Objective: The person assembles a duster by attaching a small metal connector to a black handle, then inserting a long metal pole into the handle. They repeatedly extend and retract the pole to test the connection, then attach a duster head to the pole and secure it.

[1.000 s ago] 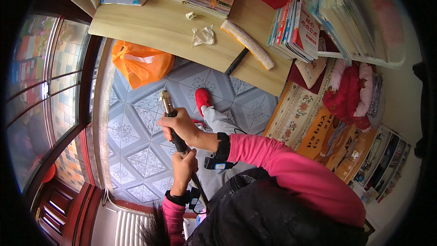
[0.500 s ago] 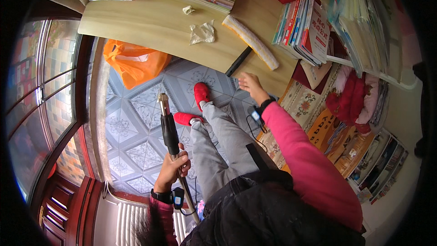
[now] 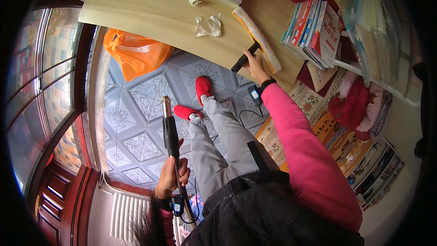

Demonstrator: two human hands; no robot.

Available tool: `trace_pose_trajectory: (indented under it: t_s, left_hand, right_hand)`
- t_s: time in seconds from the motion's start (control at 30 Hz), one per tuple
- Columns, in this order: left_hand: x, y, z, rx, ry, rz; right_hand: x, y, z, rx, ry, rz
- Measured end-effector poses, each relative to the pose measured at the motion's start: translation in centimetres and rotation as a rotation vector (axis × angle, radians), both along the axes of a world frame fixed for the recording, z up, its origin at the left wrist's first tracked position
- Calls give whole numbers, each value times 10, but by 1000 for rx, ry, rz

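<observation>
My left hand is wrapped round a metal telescopic pole with a black collar. The pole's bare metal tip points up and away from me over the floor. My right hand grips the short black handle of a T-shaped window cleaner. Its long head, padded in white and yellow, rests on or just over the pale wooden table. Pole tip and cleaner handle are apart. Crumpled white paper and a smaller scrap lie left of the cleaner.
An orange plastic bag stands on the tiled floor by the table's near edge. Books are stacked on the right. A glazed window frame runs along the left, with a white radiator at lower left.
My right hand has reached forward to the table and closed on the window cleaner's black handle; it was empty before. My left hand still holds the pole, which has tilted slightly.
</observation>
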State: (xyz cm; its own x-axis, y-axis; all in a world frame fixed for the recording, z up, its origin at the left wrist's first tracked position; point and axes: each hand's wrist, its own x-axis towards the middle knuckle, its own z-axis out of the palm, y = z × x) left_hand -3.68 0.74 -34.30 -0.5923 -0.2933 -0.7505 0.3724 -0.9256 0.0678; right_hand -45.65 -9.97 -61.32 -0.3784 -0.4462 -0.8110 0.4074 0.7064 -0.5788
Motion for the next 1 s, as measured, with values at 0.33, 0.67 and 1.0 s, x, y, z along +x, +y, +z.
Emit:
trace_pose_trajectory:
  t_s: [0.33, 0.67, 1.0]
  left_hand:
    - [5, 25, 100, -189, 61, -39]
    - [77, 119, 221, -368, -71, 286]
    - [127, 226, 252, -705, -92, 293]
  right_hand:
    - [110, -33, 268, -521, -146, 167]
    - [257, -1, 471, -669, -668, 497]
    - [376, 72, 526, -667, -729, 668]
